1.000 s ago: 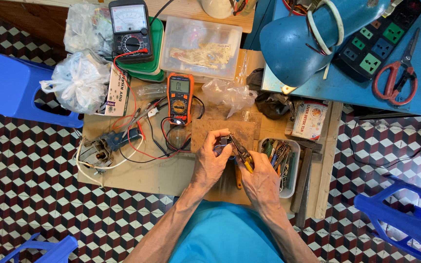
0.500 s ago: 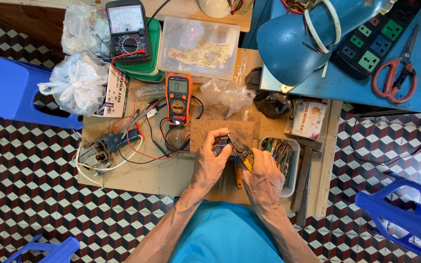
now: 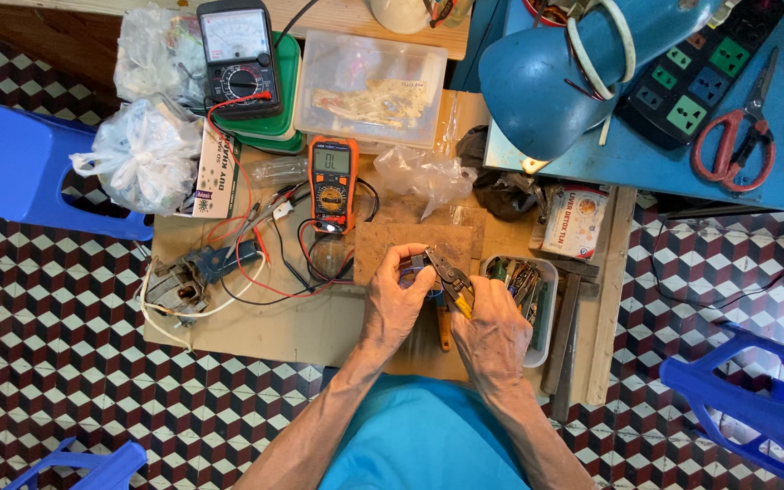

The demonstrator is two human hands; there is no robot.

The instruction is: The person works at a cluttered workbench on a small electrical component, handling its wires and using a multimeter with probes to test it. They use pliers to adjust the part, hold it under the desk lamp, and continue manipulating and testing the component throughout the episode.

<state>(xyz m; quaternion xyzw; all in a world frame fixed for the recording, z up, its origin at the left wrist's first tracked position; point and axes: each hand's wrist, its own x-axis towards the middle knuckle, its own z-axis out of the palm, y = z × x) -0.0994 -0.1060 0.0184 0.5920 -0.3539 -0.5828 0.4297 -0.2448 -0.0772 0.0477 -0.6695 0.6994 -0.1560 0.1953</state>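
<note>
Both hands at work over a small board.
Left hand (image 3: 395, 304) pinches a small blue part (image 3: 413, 269) above the board (image 3: 410, 241); right hand (image 3: 492, 328) is closed round pliers (image 3: 451, 284), tips touching the part.

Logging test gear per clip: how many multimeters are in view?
2. An orange digital multimeter lies on the cardboard just beyond the hands. A black analog multimeter sits on the green tray at the top. Others may be hidden under bags.

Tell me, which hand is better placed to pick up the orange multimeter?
Probably the left hand: it holds only a small blue part, nearer the orange multimeter. The right hand grips pliers.
</note>
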